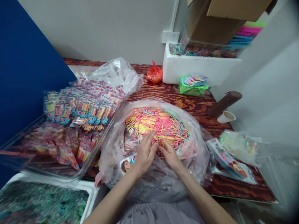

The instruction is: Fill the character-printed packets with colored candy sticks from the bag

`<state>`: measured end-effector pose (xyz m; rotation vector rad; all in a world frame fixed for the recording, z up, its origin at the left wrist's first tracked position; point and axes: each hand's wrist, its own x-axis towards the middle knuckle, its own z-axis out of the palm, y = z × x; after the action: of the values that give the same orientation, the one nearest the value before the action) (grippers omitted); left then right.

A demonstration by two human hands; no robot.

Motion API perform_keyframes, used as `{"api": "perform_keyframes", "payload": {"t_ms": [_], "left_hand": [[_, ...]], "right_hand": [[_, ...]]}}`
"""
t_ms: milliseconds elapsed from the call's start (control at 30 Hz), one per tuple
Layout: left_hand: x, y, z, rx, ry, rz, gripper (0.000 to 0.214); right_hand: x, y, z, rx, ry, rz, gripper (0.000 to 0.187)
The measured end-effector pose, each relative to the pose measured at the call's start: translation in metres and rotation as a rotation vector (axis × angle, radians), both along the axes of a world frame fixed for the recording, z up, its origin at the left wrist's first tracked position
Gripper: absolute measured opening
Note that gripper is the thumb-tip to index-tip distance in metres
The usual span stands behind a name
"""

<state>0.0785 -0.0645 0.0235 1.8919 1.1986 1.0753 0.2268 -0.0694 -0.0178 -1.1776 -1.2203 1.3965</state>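
Head view: left hand (145, 153) and right hand (170, 155) rest half-curled fingers on sticks (161, 123) in 1 bag (198, 140), grasp unclear.

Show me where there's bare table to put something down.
Free: bare wood between the bag of sticks and the white foam box, past the green basket toward the paper cup. The left, heaped with packets, is crowded.

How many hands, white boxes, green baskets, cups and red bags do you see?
Hands: 2
White boxes: 2
Green basket: 1
Cup: 1
Red bag: 1
Total: 7
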Motion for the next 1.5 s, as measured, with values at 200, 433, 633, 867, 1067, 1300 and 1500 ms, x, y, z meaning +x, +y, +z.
{"api": "perform_keyframes", "payload": {"t_ms": [200,433,633,867,1067,1300,1500], "left_hand": [[0.012,-0.026,-0.02,0.139,0.252,-0.202,0.057],[-0.007,-0.028,-0.021,0.169,0.292,-0.114,0.05],[-0.052,-0.037,-0.035,0.049,0.554,0.136,0.02],[-0.068,-0.035,-0.035,-0.142,0.744,0.087,0.035],[-0.074,-0.03,-0.037,-0.164,0.745,0.127,0.025],[-0.081,-0.022,-0.051,-0.188,0.337,0.242,0.018],[-0.08,-0.026,-0.058,-0.022,0.48,0.246,0.027]], "right_hand": [[-0.002,-0.026,-0.024,0.135,-0.151,0.008,0.024],[0.006,-0.025,-0.018,0.168,-0.281,0.029,0.02],[0.01,-0.025,-0.017,0.164,-0.283,0.071,0.018],[0.01,-0.024,-0.015,0.16,-0.225,0.066,0.016],[0.011,-0.024,-0.019,0.15,-0.235,0.06,0.015],[0.01,-0.024,-0.019,0.137,-0.234,0.047,0.014],[0.009,-0.024,-0.019,0.127,-0.231,0.035,0.014]]}}
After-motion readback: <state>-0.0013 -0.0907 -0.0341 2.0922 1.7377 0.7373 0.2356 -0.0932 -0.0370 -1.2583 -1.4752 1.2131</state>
